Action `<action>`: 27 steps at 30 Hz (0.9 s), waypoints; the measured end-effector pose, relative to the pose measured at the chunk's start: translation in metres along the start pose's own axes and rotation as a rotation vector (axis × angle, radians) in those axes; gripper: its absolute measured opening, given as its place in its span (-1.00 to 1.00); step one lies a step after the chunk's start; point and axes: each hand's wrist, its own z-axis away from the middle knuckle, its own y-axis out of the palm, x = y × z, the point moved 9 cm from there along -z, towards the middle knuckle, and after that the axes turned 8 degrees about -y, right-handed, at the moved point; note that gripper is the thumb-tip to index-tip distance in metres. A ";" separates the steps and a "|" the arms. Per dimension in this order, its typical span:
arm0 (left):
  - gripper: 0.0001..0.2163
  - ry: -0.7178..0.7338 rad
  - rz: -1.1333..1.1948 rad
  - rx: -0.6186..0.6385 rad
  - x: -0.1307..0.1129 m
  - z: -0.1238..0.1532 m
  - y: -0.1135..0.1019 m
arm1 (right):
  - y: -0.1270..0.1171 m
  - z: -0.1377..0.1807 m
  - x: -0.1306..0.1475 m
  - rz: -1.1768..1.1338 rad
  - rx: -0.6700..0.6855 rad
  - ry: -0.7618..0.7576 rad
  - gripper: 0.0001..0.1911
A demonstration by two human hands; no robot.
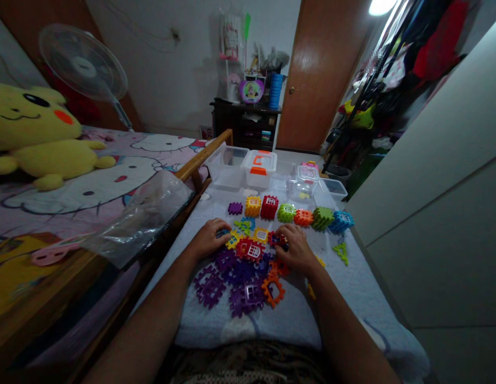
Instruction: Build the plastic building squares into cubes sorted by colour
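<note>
My left hand (210,239) is closed at the left of the loose pile, its thumb and fingers around a blue interlocking plastic building piece (222,233). At the pile's right side my right hand (295,246) has its fingers and thumb around red building pieces (274,238), partly hidden by the hand. Between the hands lie yellow window pieces (261,234) and a red window piece (250,249). Purple pieces (248,298) are heaped nearer to me, with orange pieces (273,291) on their right. Green triangle pieces (243,228) lie behind the pile.
Colour-sorted stacks stand in a row behind the pile, from a purple stack (235,208) to a blue stack (341,222). Farther back are clear plastic boxes (259,169). A green triangle (341,253) lies right. A wooden bed rail (204,156) borders the left; a pale cabinet (440,202) the right.
</note>
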 end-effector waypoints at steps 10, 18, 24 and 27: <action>-0.81 0.012 0.004 0.005 -0.001 0.001 0.001 | 0.031 -0.008 0.058 0.052 0.113 -0.179 -0.59; -0.79 0.012 0.008 0.003 0.000 0.001 0.001 | 0.004 -0.009 0.018 -0.121 -0.076 -0.029 -0.68; -0.77 -0.013 0.005 0.017 0.002 0.000 0.003 | -0.004 -0.007 -0.007 -0.249 -0.163 0.035 -0.90; -0.75 -0.011 0.008 0.025 0.002 0.000 0.004 | -0.026 -0.003 -0.017 -0.228 -0.339 0.045 -0.89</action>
